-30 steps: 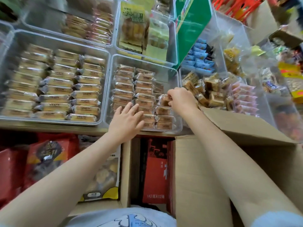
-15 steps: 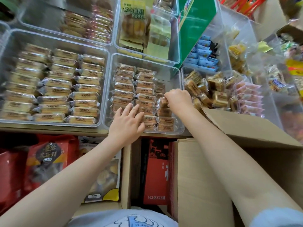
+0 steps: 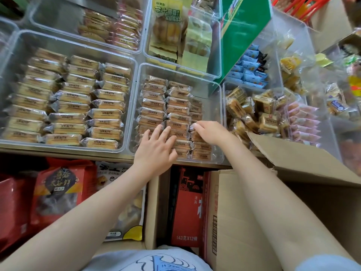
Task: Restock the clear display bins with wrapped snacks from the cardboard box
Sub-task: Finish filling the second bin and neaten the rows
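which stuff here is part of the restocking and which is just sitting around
In the job: centre clear bin, its wrapped snacks, cardboard box, left hand, right hand.

Lying about: green carton, red snack bags, blue packets.

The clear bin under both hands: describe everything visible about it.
The clear bin is a transparent, plastic-looking rectangular tub on the shelf's front edge. Brown wrapped snacks lie in three rows; its far right corner is bare. The left hand rests flat on the packets, and the right hand pinches one in the right row.
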A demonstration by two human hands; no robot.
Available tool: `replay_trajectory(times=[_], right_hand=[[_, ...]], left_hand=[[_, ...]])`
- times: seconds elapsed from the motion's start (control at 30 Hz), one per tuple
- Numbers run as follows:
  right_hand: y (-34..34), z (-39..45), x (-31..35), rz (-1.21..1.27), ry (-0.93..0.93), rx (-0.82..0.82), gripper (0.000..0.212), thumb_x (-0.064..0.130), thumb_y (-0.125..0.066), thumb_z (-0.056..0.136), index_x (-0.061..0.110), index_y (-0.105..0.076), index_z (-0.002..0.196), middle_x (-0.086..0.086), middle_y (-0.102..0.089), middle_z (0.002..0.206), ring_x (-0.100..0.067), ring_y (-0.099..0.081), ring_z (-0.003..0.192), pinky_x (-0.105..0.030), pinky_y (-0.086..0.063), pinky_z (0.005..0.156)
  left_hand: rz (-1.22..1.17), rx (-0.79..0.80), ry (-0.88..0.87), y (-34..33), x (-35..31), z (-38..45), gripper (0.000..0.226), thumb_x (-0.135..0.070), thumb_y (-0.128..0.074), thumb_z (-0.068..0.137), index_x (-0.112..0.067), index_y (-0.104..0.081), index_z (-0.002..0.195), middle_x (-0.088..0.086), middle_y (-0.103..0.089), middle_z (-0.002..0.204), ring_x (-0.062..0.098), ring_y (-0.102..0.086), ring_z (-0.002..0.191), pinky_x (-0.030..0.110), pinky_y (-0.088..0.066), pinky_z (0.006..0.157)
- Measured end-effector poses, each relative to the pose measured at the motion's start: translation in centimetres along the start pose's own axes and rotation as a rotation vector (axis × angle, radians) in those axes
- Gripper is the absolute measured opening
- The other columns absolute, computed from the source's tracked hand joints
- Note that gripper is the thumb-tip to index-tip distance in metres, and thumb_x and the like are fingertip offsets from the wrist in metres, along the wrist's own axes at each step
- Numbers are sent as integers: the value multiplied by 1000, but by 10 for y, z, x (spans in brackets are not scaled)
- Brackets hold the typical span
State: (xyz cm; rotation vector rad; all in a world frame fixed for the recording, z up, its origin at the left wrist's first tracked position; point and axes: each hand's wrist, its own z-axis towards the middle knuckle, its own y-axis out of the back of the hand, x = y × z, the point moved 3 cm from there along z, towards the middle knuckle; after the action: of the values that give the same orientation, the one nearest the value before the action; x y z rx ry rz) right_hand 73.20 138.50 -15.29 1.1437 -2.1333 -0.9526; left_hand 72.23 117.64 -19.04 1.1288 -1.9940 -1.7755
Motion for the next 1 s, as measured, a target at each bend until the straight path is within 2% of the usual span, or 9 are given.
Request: replay_trajectory(times=[0.1, 0.23, 0.33, 0.47, 0.57, 0.7, 0.83, 0.93, 1.0], right_hand=[[-32, 0, 12, -45, -55, -121, 47, 42, -25, 106, 15, -49, 135, -15, -52, 137, -33, -43, 131, -45, -37, 104], [-49, -14, 24, 49, -122, -151, 68, 53, -21, 105, 14, -14, 160, -16, -10, 166, -32, -2, 154, -47, -5, 124], [-22, -41, 28, 160, -2, -82, 64, 58, -26, 103, 18, -35, 152, -11, -33, 159, -29, -26, 148, -47, -26, 119], [28, -138, 15, 316, 170, -91, 42, 51, -35, 105, 25, -64, 120, 4, -65, 120, -13, -59, 108, -36, -46, 92], [50, -225, -21, 378, 149, -140, 41, 49, -38, 104, 22, -66, 90, 2, -65, 82, -11, -62, 77, -33, -52, 75], [50, -304, -104, 443, 4, -233, 46, 54, -45, 100, 23, -64, 71, 3, -59, 62, -7, -56, 61, -28, -45, 64], [11, -320, -187, 518, -196, -225, 48, 56, -47, 99, 20, -63, 70, 4, -58, 60, -10, -55, 58, -31, -46, 62], [-34, -303, -226, 448, -248, -48, 44, 57, -46, 99, 21, -65, 81, 2, -63, 70, -15, -59, 62, -36, -52, 64], [-62, -286, -246, 385, -283, 69, 40, 54, -47, 100, 19, -65, 104, -2, -66, 86, -18, -63, 71, -35, -53, 65]], left_hand=[[8, 0, 2, 2, -1, -1, 63, -46, -17, 97, -24, -40, 152, 9, -24, 166, 30, -15, 154, 54, -19, 121], [-3, 4, 6, 5, -2, -2, 63, -47, -18, 96, -25, -41, 151, 8, -24, 166, 29, -15, 154, 53, -20, 121], [-39, 35, 5, 5, 1, -2, 56, -48, -24, 102, -28, -37, 153, 5, -18, 168, 25, -8, 155, 50, -14, 123], [-164, 27, 51, 18, -5, -10, 55, -49, -37, 103, -25, -39, 152, 6, -21, 167, 24, -7, 155, 48, -9, 124], [-328, -73, -31, 39, -57, -41, 53, -46, -47, 102, -20, -47, 148, 8, -33, 161, 26, -21, 151, 45, -16, 122], [-592, -137, -305, 66, -164, -97, 48, -45, -48, 99, -24, -51, 141, 0, -41, 153, 19, -32, 144, 41, -28, 118], [-536, -190, -525, 67, -247, -127, 46, -45, -44, 97, -25, -55, 136, -3, -46, 149, 15, -34, 142, 36, -6, 124], [-397, -169, -498, 52, -284, -124, 47, -50, -37, 97, -28, -58, 132, -4, -54, 141, 16, -38, 141, 39, 9, 125], [-325, -154, -433, 40, -297, -118, 48, -52, -35, 96, -28, -60, 129, -4, -60, 135, 17, -42, 137, 41, 9, 124]])
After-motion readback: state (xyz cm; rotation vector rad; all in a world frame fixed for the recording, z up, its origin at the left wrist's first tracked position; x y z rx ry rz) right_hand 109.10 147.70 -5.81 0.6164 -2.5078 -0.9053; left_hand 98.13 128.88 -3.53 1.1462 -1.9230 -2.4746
